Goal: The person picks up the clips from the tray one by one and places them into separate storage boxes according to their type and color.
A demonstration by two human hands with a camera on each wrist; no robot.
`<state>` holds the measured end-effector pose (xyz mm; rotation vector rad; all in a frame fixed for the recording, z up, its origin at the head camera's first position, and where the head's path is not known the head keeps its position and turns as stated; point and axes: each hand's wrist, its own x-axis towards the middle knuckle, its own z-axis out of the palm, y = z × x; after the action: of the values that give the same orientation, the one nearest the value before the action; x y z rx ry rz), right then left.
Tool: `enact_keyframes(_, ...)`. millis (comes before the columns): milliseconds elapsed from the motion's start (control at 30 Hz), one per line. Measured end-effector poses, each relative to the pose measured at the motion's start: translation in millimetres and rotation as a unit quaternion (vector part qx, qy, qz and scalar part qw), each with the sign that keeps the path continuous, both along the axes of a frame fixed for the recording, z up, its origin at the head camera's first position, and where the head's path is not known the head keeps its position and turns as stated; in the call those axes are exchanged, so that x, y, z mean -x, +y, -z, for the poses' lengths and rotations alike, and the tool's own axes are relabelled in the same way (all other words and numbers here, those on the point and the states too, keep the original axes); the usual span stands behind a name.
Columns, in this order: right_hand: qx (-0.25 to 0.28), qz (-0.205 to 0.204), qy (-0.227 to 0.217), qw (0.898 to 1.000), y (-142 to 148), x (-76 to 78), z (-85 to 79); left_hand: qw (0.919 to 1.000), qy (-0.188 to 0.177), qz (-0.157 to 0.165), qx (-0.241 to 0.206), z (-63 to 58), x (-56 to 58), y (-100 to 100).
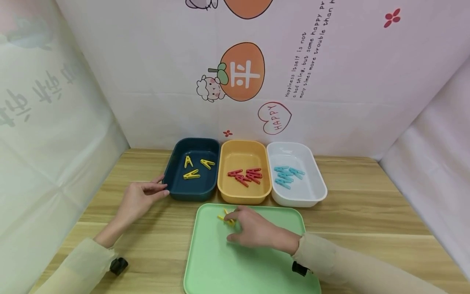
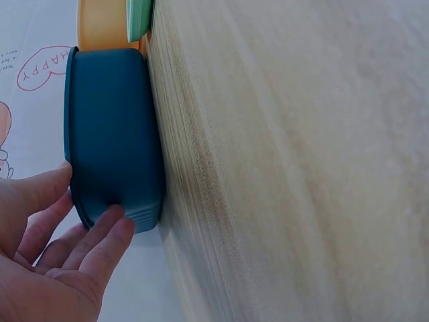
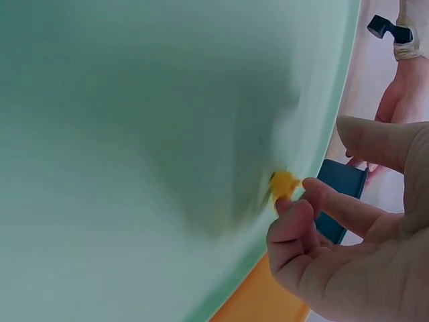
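My right hand (image 1: 253, 228) is low over the light green tray (image 1: 213, 261), thumb spread away from the fingers. Its fingertips are right at yellow plastic clothespins (image 1: 228, 221) near the tray's far edge, partly hidden by the hand. A blurred bit of yellow clothespin (image 3: 284, 184) shows beyond the fingertips in the right wrist view. My left hand (image 1: 137, 200) touches the near left corner of the dark blue bin (image 1: 192, 196), thumb at the rim and fingers against the outer wall (image 2: 110, 121). Inside that bin lie three yellow clothespins (image 1: 191, 174).
An orange-yellow bin (image 1: 244, 200) with several red clothespins (image 1: 253, 173) stands beside the blue one. To its right is a white bin (image 1: 312, 185) holding several light blue clothespins (image 1: 284, 175). A printed cloth (image 1: 165, 81) rises behind the wooden table (image 1: 367, 212).
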<state>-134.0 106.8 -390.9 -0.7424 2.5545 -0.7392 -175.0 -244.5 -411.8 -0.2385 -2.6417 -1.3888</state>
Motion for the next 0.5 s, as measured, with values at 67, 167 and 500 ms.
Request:
enact_keyframes(67, 0.009, -0.007, 0.004, 1.0, 1.0, -1.0, 1.7, 1.0, -0.001, -0.001, -0.001, 0.4, -0.1, -0.4)
enact_keyframes(167, 0.029, -0.014, 0.009, 0.999, 1.4, -1.1, 4.3, 1.0, 0.0, -0.001, 0.002, 0.9, 0.1, -0.6)
enact_keyframes(500, 0.03, -0.012, 0.068, 0.997, -4.7, 7.7, 5.5, 1.0, 0.002, -0.002, 0.009, 0.3, 0.2, 0.5)
